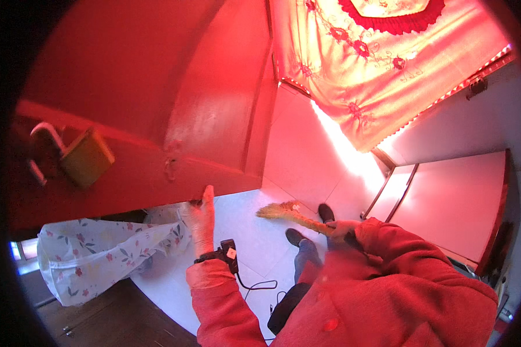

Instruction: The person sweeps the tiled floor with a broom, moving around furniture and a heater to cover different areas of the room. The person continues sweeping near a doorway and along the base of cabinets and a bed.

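Note:
My left hand [200, 222] is at the edge of a red wooden door [214, 139], one digit stretched up against it. Its other fingers are mostly hidden and appear to wrap behind that edge. A black strap device [227, 254] sits on my left wrist. In my right hand [342, 228], held low before my body, is a straw broom [298, 217], closed in my fingers. Its yellow bristles point left above the pale tiled floor. A brass padlock [88, 159] with its shackle hangs on the door at the left.
A flower-patterned white cloth [90, 260] hangs below the door, above dark wooden furniture [116, 315]. At the upper right, a bright embroidered curtain [353, 69] covers an opening. A pale panel [451, 199] with a dark edge stands at right. A black cable [257, 285] hangs near my legs.

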`<state>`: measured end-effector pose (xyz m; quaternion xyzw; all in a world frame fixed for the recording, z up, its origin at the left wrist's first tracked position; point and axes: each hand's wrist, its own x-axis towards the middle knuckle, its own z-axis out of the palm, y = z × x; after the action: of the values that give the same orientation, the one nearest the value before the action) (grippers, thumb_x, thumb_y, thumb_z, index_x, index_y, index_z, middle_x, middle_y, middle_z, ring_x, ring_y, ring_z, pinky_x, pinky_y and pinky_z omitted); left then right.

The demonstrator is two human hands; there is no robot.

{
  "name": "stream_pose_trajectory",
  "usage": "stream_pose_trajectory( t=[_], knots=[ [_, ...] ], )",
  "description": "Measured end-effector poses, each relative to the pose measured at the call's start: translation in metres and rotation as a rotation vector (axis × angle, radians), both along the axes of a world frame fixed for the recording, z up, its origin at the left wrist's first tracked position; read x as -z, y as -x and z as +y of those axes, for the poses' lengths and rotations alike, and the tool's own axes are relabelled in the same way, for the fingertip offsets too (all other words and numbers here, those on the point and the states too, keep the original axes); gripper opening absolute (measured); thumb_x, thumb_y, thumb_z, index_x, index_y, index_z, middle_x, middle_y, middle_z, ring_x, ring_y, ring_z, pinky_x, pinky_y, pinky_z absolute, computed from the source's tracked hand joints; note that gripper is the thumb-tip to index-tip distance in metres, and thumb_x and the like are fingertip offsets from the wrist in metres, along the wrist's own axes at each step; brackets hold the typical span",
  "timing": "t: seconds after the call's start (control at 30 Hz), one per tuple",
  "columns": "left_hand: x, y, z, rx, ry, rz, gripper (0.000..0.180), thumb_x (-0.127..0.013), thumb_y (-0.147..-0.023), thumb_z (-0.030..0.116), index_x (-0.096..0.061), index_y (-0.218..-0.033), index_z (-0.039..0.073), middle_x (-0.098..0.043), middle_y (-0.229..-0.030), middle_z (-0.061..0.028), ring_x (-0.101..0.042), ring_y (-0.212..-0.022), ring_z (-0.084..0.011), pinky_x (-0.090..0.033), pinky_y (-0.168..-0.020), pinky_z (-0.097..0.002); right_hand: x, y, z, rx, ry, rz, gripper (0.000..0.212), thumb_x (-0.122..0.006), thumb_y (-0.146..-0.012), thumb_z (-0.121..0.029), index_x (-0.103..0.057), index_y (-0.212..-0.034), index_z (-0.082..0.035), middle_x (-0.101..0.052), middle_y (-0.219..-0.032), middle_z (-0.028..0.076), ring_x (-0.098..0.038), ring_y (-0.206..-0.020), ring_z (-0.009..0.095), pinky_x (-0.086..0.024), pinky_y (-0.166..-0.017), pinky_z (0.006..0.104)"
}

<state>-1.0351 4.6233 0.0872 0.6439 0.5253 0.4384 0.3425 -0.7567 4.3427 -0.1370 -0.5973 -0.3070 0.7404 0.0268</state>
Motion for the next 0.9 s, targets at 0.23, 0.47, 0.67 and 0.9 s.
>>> stream_pose_trajectory(
  t=[0.23,0.47,0.67,0.9],
  knots=[
    [0.014,-0.033,-0.035,0.012,-0.003,-0.002,0.023,-0.067,-0.068,0.017,-0.056,-0.084,0.005,-0.058,-0.078,-0.0064,-0.054,-0.063,-0.0176,-0.044,-0.058,-0.0296,0.003,-0.006,0.001,-0.124,-0.303,-0.158,0.043,-0.059,-0.063,-0.023,-0.05,-0.104,-0.011,-0.059,-0.082,0.01,-0.056,-0.074,0.021,-0.044,-0.064,0.0339],
    [0.011,-0.075,-0.078,0.013,0.083,0.106,0.035,-0.068,-0.064,0.018,-0.05,-0.092,0.008,-0.057,-0.085,-0.0102,-0.056,-0.076,-0.0273,-0.044,-0.065,-0.0342,0.018,0.005,0.032,-0.56,-0.413,-0.165,0.034,-0.058,-0.065,-0.023,-0.054,-0.094,-0.007,-0.059,-0.076,0.012,-0.056,-0.069,0.022,-0.044,-0.062,0.0345],
    [0.019,-0.094,-0.101,0.059,0.011,0.109,0.035,-0.068,-0.066,0.016,-0.051,-0.094,0.004,-0.058,-0.083,-0.0074,-0.056,-0.074,-0.0167,-0.044,-0.063,-0.0281,-0.022,0.053,0.061,-0.515,-0.316,0.098,0.034,-0.057,-0.065,-0.025,-0.054,-0.094,-0.007,-0.058,-0.075,0.012,-0.056,-0.068,0.022,-0.044,-0.061,0.0345],
    [0.006,-0.092,-0.102,0.245,0.166,0.03,0.05,-0.064,-0.068,0.035,-0.047,-0.104,0.004,-0.054,-0.098,-0.0159,-0.052,-0.088,-0.0337,-0.043,-0.071,-0.0372,-0.047,0.054,0.067,-0.439,-0.249,0.069,0.035,-0.057,-0.066,-0.028,-0.053,-0.093,-0.007,-0.058,-0.073,0.011,-0.055,-0.066,0.021,-0.043,-0.06,0.0344]
  ],
)
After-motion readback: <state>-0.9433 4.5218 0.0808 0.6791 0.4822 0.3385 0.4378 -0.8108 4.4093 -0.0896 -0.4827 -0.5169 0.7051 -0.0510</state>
